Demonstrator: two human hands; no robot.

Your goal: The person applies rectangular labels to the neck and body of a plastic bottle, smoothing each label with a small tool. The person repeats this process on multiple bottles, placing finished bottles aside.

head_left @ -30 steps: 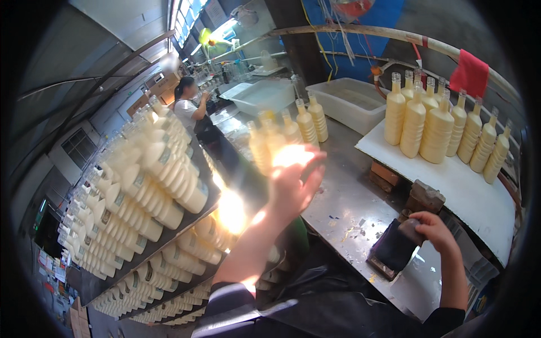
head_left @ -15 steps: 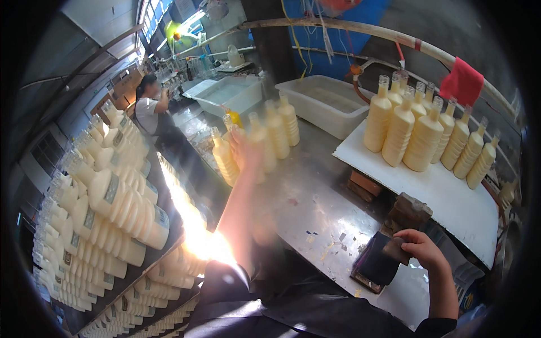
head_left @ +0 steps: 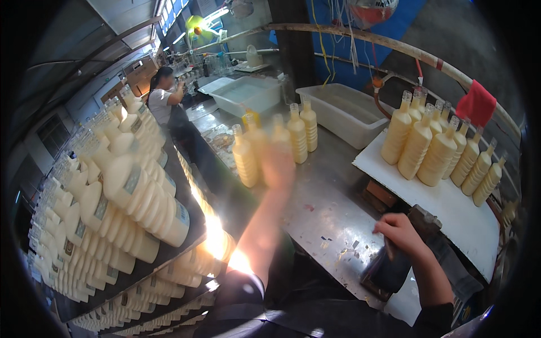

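My left hand [head_left: 278,168] is smeared by motion over the metal table, in front of a loose group of cream ribbed glass bottles [head_left: 244,160]. Its fingers overlap the lower part of a blurred bottle [head_left: 280,134]; whether they grip it cannot be made out. Two more cream bottles [head_left: 297,138] stand just to the right of it. My right hand [head_left: 401,232] is closed, pinching a thin, flat brown piece [head_left: 390,248] above a dark pad-like block [head_left: 387,271] at the table's near right.
Cream bottles [head_left: 439,152] stand on a white board [head_left: 451,194] at right. White plastic tubs [head_left: 338,115] sit at the back. Racks of labelled cream bottles [head_left: 149,205] rise on my left. Colourful flakes litter the metal table [head_left: 321,211]. A person [head_left: 163,101] works far left.
My left hand has moved right and nearer, away from the leftmost bottles. My right hand has shifted left and farther with the brown piece. The whole view has turned slightly.
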